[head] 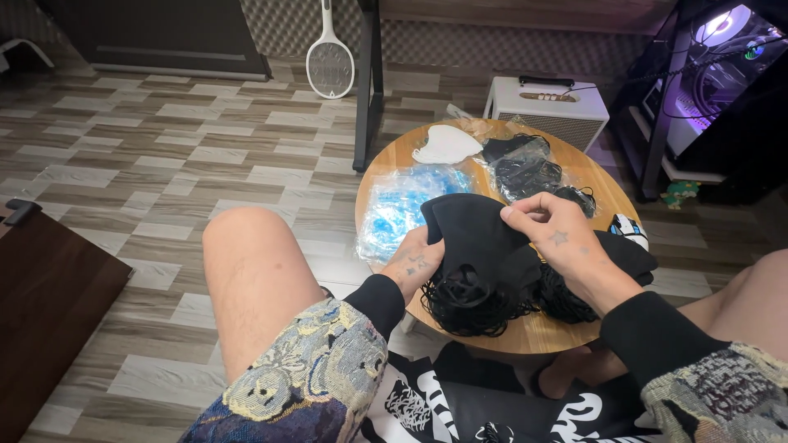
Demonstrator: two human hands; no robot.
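Head view, seated, looking down at a small round wooden surface (pixel 566 332) between the knees.

Left side of surface: clear plastic bag of blue items (pixel 400 205), lying flat near the left edge. Behind it, at the far edge, a white mask (pixel 446 144).

Left hand (pixel 413 267): at the near-left edge, palm turned up, fingers curled under the lower left of a black cloth mask (pixel 474 234). Closed on the fabric from below; fingertips hidden by the cloth.

Black cloth mask: held up just above the surface, between the two hands, its long axis running roughly left to right and a little away from the body. Under it, a tangle of black ear loops (pixel 468 308) and more black masks rest on the near part of the surface.

Right hand (pixel 558 238): thumb and forefinger pinch the mask's upper right edge; other fingers loosely bent. It sits higher and farther from the body than the left hand. Both hands touch the mask; neither is nearer.

Far right of centre: clear bag of black masks (pixel 525 168). Right edge: small white-and-black object (pixel 629 230), partly hidden, kind unclear.

Beyond the surface on the floor: white boxy amplifier (pixel 548 111).
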